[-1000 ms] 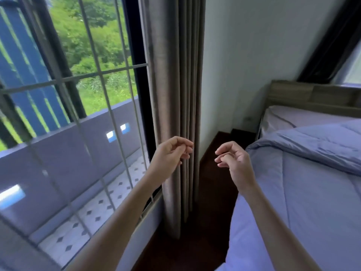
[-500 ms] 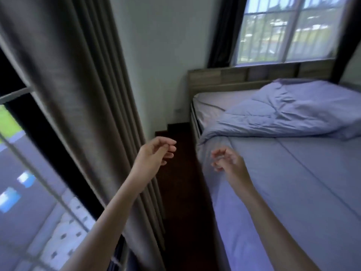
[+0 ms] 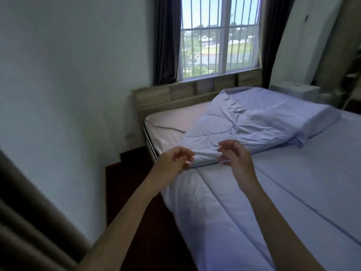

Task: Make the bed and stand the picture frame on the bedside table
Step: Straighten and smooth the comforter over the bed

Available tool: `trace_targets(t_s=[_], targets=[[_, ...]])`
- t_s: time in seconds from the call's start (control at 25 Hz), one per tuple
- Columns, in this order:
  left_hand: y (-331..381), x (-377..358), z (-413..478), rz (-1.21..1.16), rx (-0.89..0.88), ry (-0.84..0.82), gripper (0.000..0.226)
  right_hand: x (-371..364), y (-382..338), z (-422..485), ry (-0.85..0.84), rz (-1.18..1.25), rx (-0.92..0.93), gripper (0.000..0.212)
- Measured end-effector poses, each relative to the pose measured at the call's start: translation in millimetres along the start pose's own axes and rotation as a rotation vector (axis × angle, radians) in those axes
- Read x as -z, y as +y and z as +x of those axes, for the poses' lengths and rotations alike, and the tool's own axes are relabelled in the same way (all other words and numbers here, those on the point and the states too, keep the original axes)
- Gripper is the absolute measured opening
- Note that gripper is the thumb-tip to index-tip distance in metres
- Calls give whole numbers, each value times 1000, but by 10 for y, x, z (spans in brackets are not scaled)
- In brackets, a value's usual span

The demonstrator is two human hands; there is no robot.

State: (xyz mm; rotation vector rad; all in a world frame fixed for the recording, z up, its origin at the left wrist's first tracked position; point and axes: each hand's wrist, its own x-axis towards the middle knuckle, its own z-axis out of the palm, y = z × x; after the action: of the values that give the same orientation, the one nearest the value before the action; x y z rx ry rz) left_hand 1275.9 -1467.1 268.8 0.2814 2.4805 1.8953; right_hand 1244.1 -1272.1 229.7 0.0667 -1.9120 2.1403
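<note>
A lilac duvet (image 3: 254, 192) covers the bed, its top part folded back into a rumpled heap (image 3: 250, 122) near the head. Bare pale sheet (image 3: 172, 124) shows at the head's left side. My left hand (image 3: 172, 163) hovers over the bed's left edge, fingers loosely curled, holding nothing. My right hand (image 3: 234, 155) hovers just right of it, by the folded duvet's near corner, also empty with fingers apart. A white bedside table (image 3: 295, 90) stands at the far right of the headboard. No picture frame is visible.
A wooden headboard (image 3: 168, 96) with shelf niches runs under a barred window (image 3: 218, 36) flanked by dark curtains. A white wall and a narrow strip of dark floor (image 3: 136, 192) lie left of the bed. A taupe curtain (image 3: 29, 212) hangs at lower left.
The view has swung right from the balcony window and curtain to the bed. Both hands have come along, now over the bed's left edge near the folded duvet.
</note>
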Motion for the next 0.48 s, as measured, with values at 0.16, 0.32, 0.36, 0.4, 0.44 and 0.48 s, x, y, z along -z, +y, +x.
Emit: trace_targets(t_s=[0.16,0.32,0.36,0.4,0.44,0.48], targets=[[-156,213,801,5,13,-52,25,-180,66,739,29,-9,13,27],[-522,415,1580,27,25,-88,29,-239,413,1270,29,-101,-15,28],[-610,461,1754,33,26,-109,29,-248,486,1376,60,-111,-21,27],[-718,512,1959,41,20,-142,30,-273,576,1504,102,-118,-22,25],[-845,567,2191,47,16,-174,30,-309,671,1643,142,-126,-19,25],[-973,618,2418,49,21,-202,31,-351,759,1777,176,-140,-20,25]])
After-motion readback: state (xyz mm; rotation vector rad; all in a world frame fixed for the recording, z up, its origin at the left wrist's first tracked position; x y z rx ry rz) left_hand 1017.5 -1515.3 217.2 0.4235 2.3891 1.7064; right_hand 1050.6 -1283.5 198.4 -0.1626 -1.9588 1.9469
